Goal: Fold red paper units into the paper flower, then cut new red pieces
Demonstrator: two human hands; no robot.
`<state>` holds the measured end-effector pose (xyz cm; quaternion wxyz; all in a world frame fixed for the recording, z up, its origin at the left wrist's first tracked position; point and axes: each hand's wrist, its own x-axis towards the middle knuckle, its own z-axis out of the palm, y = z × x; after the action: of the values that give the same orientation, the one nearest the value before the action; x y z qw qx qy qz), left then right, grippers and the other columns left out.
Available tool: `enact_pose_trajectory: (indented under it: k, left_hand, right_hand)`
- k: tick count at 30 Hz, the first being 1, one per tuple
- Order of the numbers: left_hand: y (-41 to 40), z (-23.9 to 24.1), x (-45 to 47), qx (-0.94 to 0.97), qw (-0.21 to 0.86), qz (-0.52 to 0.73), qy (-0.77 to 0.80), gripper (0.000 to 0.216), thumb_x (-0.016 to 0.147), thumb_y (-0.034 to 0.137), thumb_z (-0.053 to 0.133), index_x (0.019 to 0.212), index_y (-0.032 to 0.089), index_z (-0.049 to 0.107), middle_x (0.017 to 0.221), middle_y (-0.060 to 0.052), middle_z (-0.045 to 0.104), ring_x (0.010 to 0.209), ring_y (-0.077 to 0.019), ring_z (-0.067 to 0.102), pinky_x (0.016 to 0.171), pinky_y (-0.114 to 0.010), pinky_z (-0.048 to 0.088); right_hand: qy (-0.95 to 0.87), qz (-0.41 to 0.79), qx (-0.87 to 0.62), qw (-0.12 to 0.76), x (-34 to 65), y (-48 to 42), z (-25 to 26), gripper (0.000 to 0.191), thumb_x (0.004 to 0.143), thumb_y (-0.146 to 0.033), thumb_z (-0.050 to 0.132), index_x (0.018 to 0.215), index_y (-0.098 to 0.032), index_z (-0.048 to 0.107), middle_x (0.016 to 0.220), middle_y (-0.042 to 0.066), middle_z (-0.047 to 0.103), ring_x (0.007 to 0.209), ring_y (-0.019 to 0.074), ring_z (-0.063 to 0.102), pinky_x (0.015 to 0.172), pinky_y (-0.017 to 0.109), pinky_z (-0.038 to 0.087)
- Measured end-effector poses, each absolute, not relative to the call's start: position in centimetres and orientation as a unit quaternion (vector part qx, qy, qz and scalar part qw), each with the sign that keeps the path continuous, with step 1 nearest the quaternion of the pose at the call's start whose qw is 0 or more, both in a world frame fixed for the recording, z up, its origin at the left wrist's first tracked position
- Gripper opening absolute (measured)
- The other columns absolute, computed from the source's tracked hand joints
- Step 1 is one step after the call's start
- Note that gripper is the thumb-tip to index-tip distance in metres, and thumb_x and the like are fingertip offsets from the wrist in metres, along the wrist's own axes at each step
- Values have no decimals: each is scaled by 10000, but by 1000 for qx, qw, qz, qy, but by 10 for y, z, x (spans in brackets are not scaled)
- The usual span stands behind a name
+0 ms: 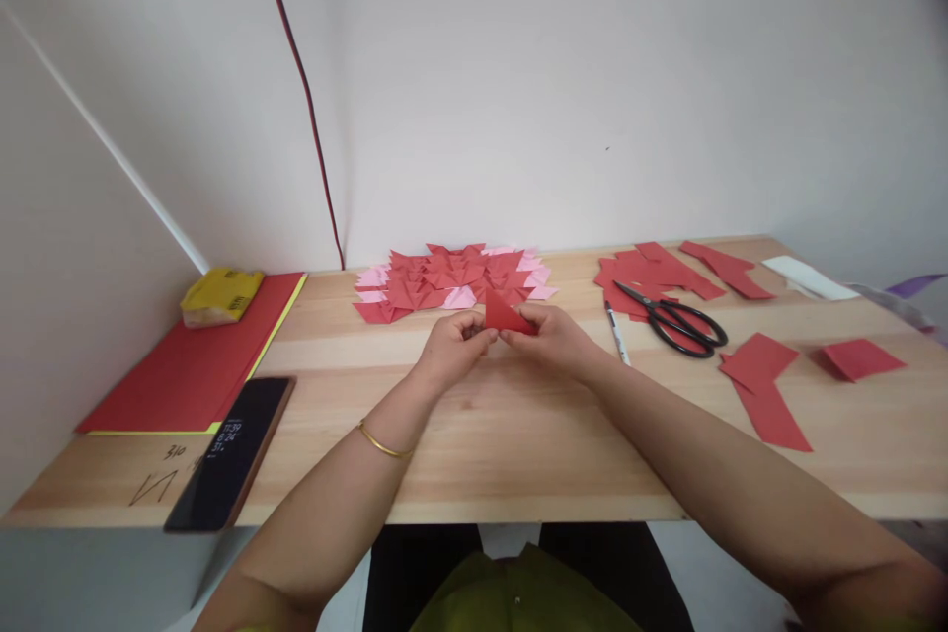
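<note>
A small folded piece of red paper (501,312) is held up between both hands above the middle of the table. My left hand (453,346) pinches its lower left edge between thumb and fingers. On the other side, my right hand (552,338) grips its lower right part, the thumbs nearly touching at the bottom. One pointed corner of the paper sticks up. Just behind the hands lies a spread of folded red and pink paper pieces (426,278), overlapping one another against the wall.
Black-handled scissors (677,321) rest on red paper scraps (629,272), beside a white pen (616,331). Further right lie cut red pieces (774,405) and a creased red sheet (863,358). At left are red sheets (170,365), a yellow packet (222,296) and a phone (231,454).
</note>
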<state>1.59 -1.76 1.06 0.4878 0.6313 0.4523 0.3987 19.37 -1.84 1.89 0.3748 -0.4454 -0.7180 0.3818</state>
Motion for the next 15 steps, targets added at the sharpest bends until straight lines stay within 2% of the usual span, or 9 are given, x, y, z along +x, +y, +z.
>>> enact_pose_trajectory:
  k: [3, 8, 12, 15]
  left_hand:
    - [-19, 13, 16, 683, 433, 371, 456, 150, 726, 296, 604, 738, 151, 638, 626, 16, 535, 544, -93, 415, 525, -227, 308]
    - [-16, 16, 11, 695, 385, 379, 474, 168, 729, 300, 594, 646, 156, 569, 581, 34, 463, 546, -93, 376, 525, -229, 284]
    - [-12, 14, 4, 653, 406, 402, 498, 249, 706, 314, 629, 574, 161, 484, 545, 45, 429, 515, -79, 354, 505, -220, 269]
    - [-10, 10, 2, 584, 455, 447, 502, 271, 687, 329, 654, 578, 163, 469, 539, 42, 469, 508, -75, 401, 516, -216, 303]
  right_hand:
    - [-736, 365, -433, 371, 191, -21, 18, 54, 707, -222, 534, 668, -185, 529, 634, -23, 504, 601, 120, 452, 536, 235, 334]
    - [-753, 302, -455, 367, 195, -16, 15, 66, 661, -181, 513, 598, -181, 495, 564, -32, 469, 545, 101, 399, 498, 228, 288]
    - [-721, 316, -489, 375, 209, -8, 17, 45, 662, -203, 529, 648, -176, 562, 577, -30, 520, 536, 100, 429, 511, 225, 319]
    - [-683, 294, -536, 398, 220, -3, 22, 56, 676, -226, 549, 662, -177, 572, 569, -30, 516, 530, 102, 427, 510, 228, 315]
